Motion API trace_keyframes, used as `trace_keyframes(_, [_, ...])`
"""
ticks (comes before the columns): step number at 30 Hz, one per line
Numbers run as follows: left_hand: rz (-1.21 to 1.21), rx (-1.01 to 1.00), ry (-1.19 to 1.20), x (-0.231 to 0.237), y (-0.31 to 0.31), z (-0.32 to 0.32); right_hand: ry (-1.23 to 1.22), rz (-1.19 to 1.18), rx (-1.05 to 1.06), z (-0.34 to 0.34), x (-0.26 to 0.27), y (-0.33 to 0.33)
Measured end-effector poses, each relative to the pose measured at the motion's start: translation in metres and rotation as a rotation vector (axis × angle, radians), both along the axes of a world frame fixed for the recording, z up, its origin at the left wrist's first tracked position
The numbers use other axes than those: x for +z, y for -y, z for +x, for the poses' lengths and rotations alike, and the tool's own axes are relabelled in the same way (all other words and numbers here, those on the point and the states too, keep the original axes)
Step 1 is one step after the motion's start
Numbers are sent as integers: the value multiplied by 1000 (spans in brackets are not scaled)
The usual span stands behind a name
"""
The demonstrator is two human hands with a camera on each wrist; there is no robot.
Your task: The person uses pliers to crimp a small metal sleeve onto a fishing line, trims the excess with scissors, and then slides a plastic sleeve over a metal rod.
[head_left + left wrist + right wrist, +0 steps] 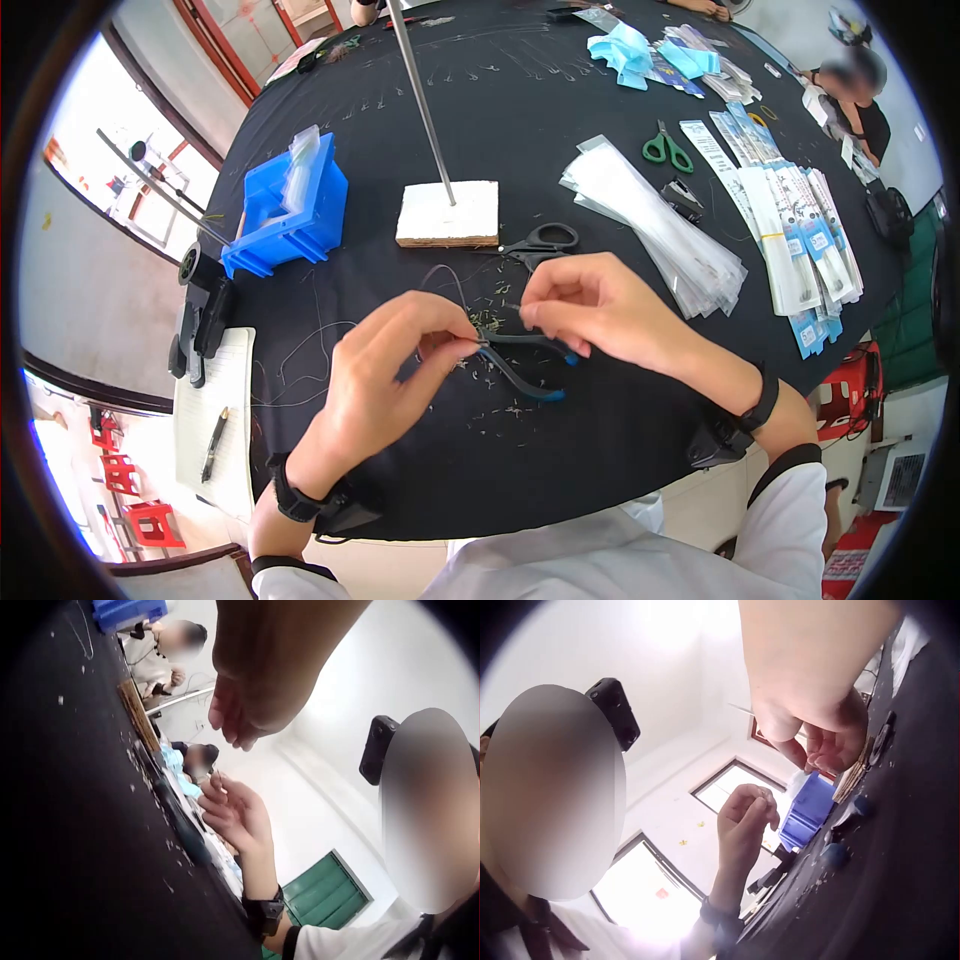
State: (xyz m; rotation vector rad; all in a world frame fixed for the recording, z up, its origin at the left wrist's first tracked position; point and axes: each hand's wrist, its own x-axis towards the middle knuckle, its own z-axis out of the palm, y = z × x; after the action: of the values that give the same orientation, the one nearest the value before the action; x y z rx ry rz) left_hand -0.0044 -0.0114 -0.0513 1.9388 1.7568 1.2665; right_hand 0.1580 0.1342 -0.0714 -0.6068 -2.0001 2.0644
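Observation:
In the head view my left hand (pixel 385 375) pinches a thin grey line (pixel 440 268) between thumb and index fingertips, and the line arches up in a loop beyond them. My right hand (pixel 605 310) is a short way to the right, its thumb and index finger pinching a small thin piece (pixel 514 306), whose kind I cannot tell. Below and between the hands lie pliers (pixel 515 380) with blue-tipped handles, their head partly hidden by my left fingertips. Small yellowish-green clippings (pixel 490 318) are scattered around the pliers. Both hands are raised over the black cloth in the wrist views.
A metal rod stands in a white block (pixel 447 212) ahead, with black scissors (pixel 540 244) beside it. A blue bin (pixel 290 215), a stapler (pixel 203 310) and a notebook (pixel 215 430) with a pen are left. Clear sleeves (pixel 660 235), green scissors (pixel 667 150) and packets (pixel 800 230) lie right.

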Motion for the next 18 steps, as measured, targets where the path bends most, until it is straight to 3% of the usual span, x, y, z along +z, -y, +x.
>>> trace_keyframes(3, [17,-14,-17,-1,0,7,37,-37,60,1,7,8])
trace_keyframes(9, [200,-68,-133,-2,-3,11,14,-355,160,2,4,16])
trace_keyframes(18, [255,-49,-192,-6,-4,10,-46,-383,138,3,6,20])
